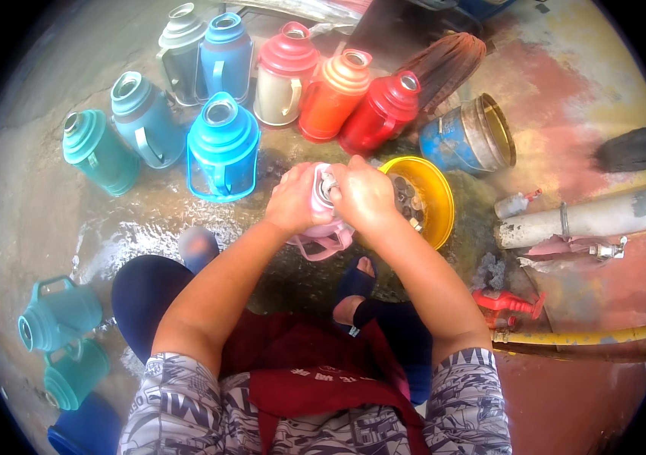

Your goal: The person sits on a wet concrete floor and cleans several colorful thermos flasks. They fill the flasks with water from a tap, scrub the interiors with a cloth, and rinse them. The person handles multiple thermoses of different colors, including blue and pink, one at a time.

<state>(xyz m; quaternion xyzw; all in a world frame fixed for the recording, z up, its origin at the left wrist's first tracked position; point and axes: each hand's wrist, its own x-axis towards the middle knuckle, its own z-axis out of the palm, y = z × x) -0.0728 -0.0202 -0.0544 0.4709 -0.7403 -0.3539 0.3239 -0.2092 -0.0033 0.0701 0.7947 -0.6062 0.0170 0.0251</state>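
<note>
A pink thermos flask (pixel 323 242) stands between my feet, its mouth turned up towards me. My left hand (pixel 294 196) is wrapped around the flask's neck from the left. At the mouth, my right hand (pixel 365 187) has its fingers closed on a crumpled whitish cloth-like piece (pixel 328 181), which sits partly in the opening. The fingers cover much of the rim and shoulder. Just right of my right hand is a yellow bucket (pixel 444 213) with dark round stoppers (pixel 405 196) inside. A bright blue thermos flask (pixel 223 142) stands left of my left hand.
Several more thermos flasks stand beyond, among them a red one (pixel 382 114). A turquoise flask (pixel 64 315) lies at left on the wet concrete floor (pixel 146 227). A rusty paint bucket (pixel 459 136), a mop (pixel 448 62), a pipe (pixel 584 219) and a red spray bottle (pixel 504 301) are at right.
</note>
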